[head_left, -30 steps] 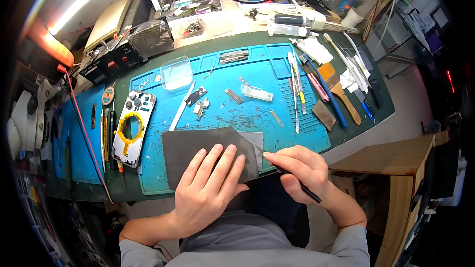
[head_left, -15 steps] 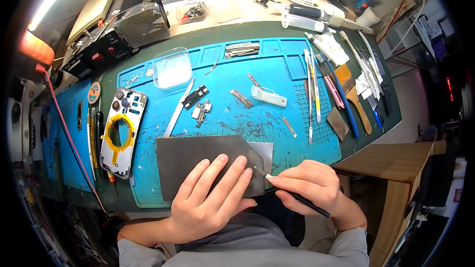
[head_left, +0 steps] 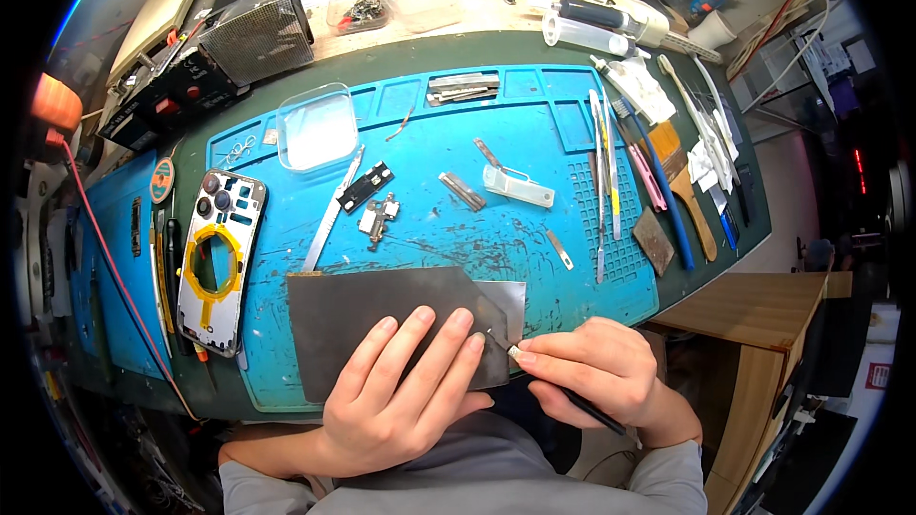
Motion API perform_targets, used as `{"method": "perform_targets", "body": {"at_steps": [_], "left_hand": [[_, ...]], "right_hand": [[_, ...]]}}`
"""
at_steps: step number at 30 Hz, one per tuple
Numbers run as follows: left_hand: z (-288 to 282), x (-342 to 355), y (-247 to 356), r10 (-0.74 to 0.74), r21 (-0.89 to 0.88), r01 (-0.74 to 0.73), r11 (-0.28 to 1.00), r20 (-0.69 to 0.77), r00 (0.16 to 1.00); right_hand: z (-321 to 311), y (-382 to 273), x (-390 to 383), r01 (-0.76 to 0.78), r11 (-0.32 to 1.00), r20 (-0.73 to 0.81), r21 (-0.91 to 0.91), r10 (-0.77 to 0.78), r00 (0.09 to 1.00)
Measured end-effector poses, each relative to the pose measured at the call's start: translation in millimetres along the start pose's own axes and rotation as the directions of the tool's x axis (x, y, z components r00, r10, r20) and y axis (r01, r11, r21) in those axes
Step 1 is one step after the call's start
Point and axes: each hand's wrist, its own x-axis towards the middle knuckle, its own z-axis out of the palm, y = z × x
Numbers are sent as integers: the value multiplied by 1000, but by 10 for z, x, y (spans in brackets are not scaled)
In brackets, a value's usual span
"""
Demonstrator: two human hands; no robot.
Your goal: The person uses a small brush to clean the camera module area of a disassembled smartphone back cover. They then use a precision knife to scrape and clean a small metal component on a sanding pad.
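My left hand lies flat on a dark grey sheet with a cut-off corner, its fingers stretched out and pressing it down near the front edge of the blue mat. At the sheet's right edge my right hand is closed around a slim black-handled craft knife. The blade points left, with its tip at the sheet's surface close to my left fingertips. Whether the blade cuts into it I cannot tell. A pale grey plate sticks out from under the sheet's right side.
A phone frame with a yellow ring lies left. Beyond the sheet are a metal ruler, small phone parts and a clear plastic box. Tweezers and brushes lie right, beside a wooden cabinet.
The whole view has shifted slightly, carrying the mat and its things a little left. My hands and the knife keep nearly the same place on the sheet.
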Motion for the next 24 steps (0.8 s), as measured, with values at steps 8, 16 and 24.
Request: {"method": "perform_targets", "body": {"at_steps": [8,16,24], "left_hand": [[-9,-2,6,-5,-7,5,1000,-2,1000],[-2,-1,10,-5,-12,6,1000,10,1000],[-2,1,-3,3,-5,-3,1000,5,1000]], "right_hand": [[39,11,-36,10,1000,-23,1,-10,1000],[34,19,-34,1,1000,-25,-10,-1,1000],[56,41,-43,15,1000,-39,-18,-16,999]]}}
